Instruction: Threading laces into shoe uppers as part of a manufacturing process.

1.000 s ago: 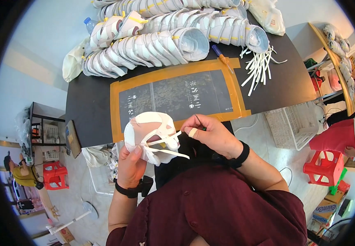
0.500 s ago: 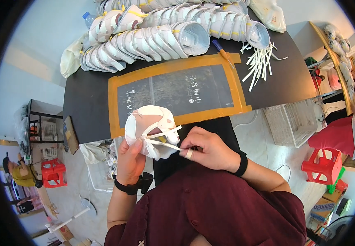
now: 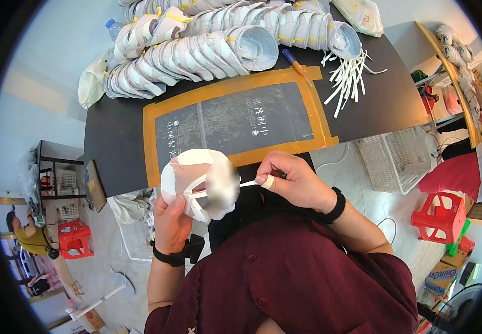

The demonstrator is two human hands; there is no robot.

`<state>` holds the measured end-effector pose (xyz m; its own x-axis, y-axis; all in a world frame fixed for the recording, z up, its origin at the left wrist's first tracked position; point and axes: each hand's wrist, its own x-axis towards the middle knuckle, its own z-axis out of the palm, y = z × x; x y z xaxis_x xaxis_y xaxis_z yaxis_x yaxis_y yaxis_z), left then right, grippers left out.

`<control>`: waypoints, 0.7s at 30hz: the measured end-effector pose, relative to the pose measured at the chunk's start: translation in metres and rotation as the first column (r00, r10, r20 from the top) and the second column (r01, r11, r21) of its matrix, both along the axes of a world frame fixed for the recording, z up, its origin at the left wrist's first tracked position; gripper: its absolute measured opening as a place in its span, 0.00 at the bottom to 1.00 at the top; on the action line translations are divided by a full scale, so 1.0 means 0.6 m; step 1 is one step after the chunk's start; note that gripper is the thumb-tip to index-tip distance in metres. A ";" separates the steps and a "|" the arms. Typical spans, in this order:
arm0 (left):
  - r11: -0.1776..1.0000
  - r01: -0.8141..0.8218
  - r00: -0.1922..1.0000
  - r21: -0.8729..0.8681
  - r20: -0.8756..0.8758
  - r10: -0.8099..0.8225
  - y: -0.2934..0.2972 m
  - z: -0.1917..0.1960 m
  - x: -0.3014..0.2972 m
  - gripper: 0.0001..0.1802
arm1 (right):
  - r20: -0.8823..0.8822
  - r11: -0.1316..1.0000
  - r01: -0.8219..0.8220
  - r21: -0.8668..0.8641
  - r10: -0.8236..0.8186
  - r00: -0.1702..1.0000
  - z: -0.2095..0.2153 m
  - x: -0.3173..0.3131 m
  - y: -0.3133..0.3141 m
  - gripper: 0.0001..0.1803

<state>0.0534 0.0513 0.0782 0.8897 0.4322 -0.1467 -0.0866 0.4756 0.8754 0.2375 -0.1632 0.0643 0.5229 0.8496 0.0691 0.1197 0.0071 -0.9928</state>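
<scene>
A white and dusty-pink shoe upper [image 3: 184,177] is held up in front of my chest, just off the table's near edge. My left hand [image 3: 172,225] grips its lower left side, thumb pressed on the front. From the upper, a narrow white lace [image 3: 248,183] runs out to the right, pulled taut. Its far end is pinched between the thumb and fingers of my right hand [image 3: 299,183], where a light band wraps one finger. A blurred patch hides the upper's right part, so the lace's path there cannot be made out.
Rows of nested shoe uppers [image 3: 196,61] fill the table's back. Loose white laces [image 3: 348,83] hang beside them, near a pointed tool with a blue and orange handle [image 3: 294,62]. Orange tape frames a dark sheet [image 3: 230,122]. A white crate [image 3: 394,161] and red stool [image 3: 440,217] stand right.
My right hand has moved up and slightly right, drawing the lace taut. The upper has turned a little and shifted left in my left hand.
</scene>
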 end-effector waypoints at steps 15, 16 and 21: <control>0.999 -0.022 1.000 0.036 0.012 0.022 0.004 -0.011 -0.011 0.30 | -0.241 0.997 0.034 -0.073 -0.050 0.969 -0.021 0.002 0.008 0.06; 0.998 -0.008 1.000 0.056 0.018 0.007 0.002 -0.009 -0.011 0.27 | -0.178 0.990 0.094 -0.102 -0.111 0.978 -0.018 0.001 0.009 0.05; 0.928 0.020 0.991 0.371 -0.132 0.032 -0.020 0.008 -0.011 0.20 | 0.340 0.940 0.298 0.165 -0.338 0.877 0.030 -0.024 0.008 0.06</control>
